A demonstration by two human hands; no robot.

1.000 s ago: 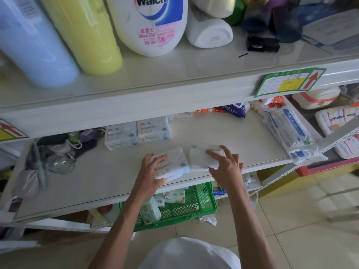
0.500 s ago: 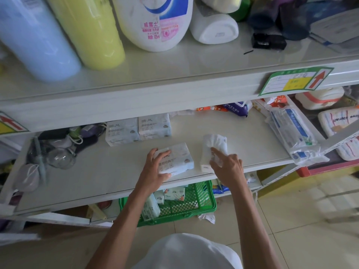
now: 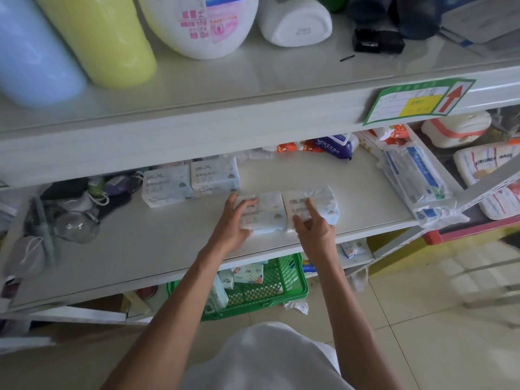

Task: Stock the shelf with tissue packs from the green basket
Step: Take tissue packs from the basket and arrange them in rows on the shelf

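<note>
Two pale blue tissue packs lie side by side on the white middle shelf. My left hand grips the left pack. My right hand holds the right pack, index finger stretched over its top. Two more tissue packs stand further back on the same shelf. The green basket sits on the floor under the shelf, with several small tissue packs inside; the shelf edge and my left forearm hide part of it.
Masks and dark cords clutter the shelf's left end. Clear-wrapped packages lie at its right end, a purple wipes pack at the back. Large bottles and a white roll stand on the top shelf. Tiled floor lies to the right.
Both hands slid their packs deeper onto the shelf and pressed them together. The right pack, held on end before, now lies flat beside the left one.
</note>
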